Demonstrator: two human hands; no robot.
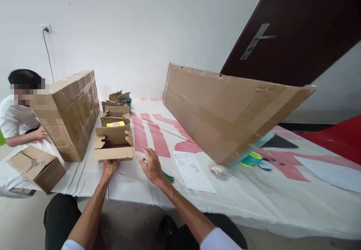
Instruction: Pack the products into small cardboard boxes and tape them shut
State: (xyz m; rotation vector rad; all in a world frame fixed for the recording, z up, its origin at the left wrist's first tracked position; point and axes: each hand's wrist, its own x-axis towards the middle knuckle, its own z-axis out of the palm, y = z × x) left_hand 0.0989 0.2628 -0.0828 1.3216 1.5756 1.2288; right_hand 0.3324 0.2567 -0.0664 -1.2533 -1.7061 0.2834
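Note:
At the front end of a row of small cardboard boxes stands an open cardboard box [114,154] with its flaps up. My left hand [111,168] grips its lower front edge, and its fingertips are hidden under the cardboard. To the right of this box, my right hand [152,167] hovers with fingers spread and nothing held. A green object [168,176], partly covered by my right wrist, lies on the cloth. In the row, a box farther back shows a yellow label [115,124]. A paper sheet with small drawings [193,173] lies right of my right hand.
A tall taped cardboard wall [75,110] stands at left, with a closed carton [36,167] before it. Behind sits another person [17,118]. A large cardboard panel [225,114] leans at right, near a green-yellow tape roll [251,159]. The white cloth [254,201] covers the table.

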